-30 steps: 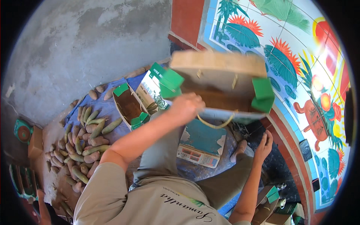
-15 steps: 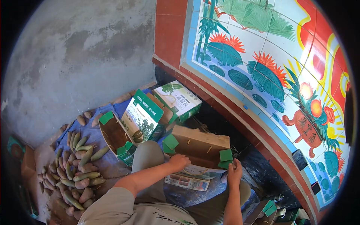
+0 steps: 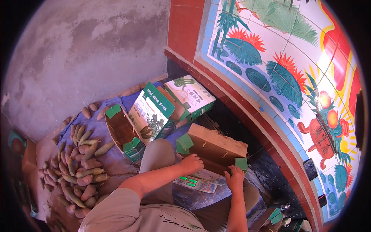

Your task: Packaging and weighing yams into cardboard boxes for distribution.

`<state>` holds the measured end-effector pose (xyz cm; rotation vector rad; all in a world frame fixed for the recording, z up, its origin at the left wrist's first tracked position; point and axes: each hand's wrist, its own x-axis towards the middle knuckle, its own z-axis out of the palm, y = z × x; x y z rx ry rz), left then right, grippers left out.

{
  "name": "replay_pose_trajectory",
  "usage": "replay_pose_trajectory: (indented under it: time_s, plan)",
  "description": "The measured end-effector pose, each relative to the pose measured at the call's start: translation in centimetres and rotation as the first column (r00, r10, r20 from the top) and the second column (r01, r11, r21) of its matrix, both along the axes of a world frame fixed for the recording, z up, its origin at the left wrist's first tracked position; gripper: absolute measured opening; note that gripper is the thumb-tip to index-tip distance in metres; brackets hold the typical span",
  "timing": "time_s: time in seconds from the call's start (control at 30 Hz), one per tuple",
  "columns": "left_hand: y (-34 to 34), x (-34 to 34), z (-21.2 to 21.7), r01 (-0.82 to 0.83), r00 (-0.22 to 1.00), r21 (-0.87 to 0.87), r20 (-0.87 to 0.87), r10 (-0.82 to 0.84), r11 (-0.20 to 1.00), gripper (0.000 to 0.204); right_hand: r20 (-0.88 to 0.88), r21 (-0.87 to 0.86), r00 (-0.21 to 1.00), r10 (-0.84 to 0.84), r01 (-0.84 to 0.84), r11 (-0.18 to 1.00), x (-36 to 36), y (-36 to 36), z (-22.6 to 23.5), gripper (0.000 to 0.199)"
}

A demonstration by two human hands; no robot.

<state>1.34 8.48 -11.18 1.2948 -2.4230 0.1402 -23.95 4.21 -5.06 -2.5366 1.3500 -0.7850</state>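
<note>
An open cardboard box (image 3: 216,145) with green corner flaps stands in front of my knees, on or against a digital scale (image 3: 197,183) with a green-lit display. The box's near wall partly covers the scale. My left hand (image 3: 192,164) has its fingers curled over the near left edge of this box. At the box's near right corner, my right hand (image 3: 235,181) touches the rim beside a green flap (image 3: 241,163), its thumb and fingers spread apart. The bottom of the box is partly hidden by its walls and my hands.
A heap of long green-and-reddish radishes (image 3: 81,174) lies on a blue sheet (image 3: 101,131) to the left. Another open box (image 3: 123,129) stands by my left knee, with printed green-and-white boxes (image 3: 189,92) behind it. A tiled wall (image 3: 266,77) curves along the right.
The scale's display now glows green. My right hand has moved left and in to the box's near corner, its fingers spreading. The view has shifted slightly.
</note>
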Motion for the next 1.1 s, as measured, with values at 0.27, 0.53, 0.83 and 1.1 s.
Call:
replay_pose_trajectory:
  time_s: [0.27, 0.53, 0.83, 1.1]
  plan:
    - [1.4, 0.4, 4.6, -0.192, 0.95, -0.008, -0.254, 0.184, 0.981, 0.023, -0.151, 0.143, 0.986, 0.074, -0.052, 0.988, 0.2, 0.5, -1.0, 0.026]
    - [7.4, 9.8, 10.2, -0.58, 0.712, -0.155, -0.574, 0.405, 0.799, 0.022, -0.227, 0.169, 0.97, 0.09, -0.052, 0.984, 0.0, 0.7, -1.8, 0.025]
    - [27.8, 21.5, -8.7, -0.873, 0.437, 0.315, 0.166, 0.884, 0.372, 0.026, 0.023, -0.019, 0.997, 0.068, -0.068, 0.998, -0.7, -0.3, 0.5, 0.017]
    - [46.0, 16.9, -15.3, -0.697, 0.248, 0.654, 0.606, 0.756, -0.295, 0.035, 0.191, -0.083, 0.972, -0.139, 0.157, 0.984, -4.7, -0.9, 0.8, 0.01]
